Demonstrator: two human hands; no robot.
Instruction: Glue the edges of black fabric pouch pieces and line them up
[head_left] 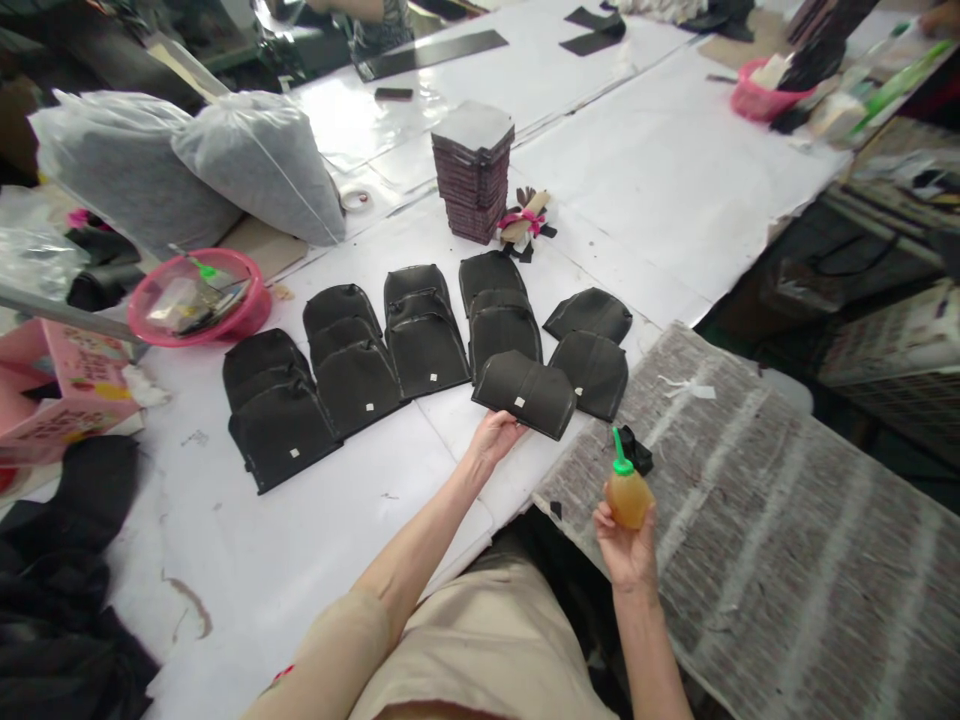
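Observation:
My left hand (pixel 499 437) grips the lower left edge of a black curved panel (pixel 529 392) that bears a small white label. The panel is held over the others on the table. In my right hand (pixel 626 545) is a squeeze bottle (pixel 630 497) of amber liquid, its green nozzle pointing up. Beyond my hands, overlapping black panels (pixel 427 345) lie in several columns, many partly hidden under the ones in front. Two more panels (pixel 590 372) lie to the right of the held one. A small black scrap (pixel 636 452) sits just behind the bottle.
A tall stack of dark folded pieces (pixel 472 185) stands behind the panels, beside a tied bundle of scraps (pixel 525 225). At left are a pink basin (pixel 199 297) with tools and stuffed plastic bags (pixel 259 160). A grey striped board (pixel 757 530) extends at right. Another person's arm shows at the top.

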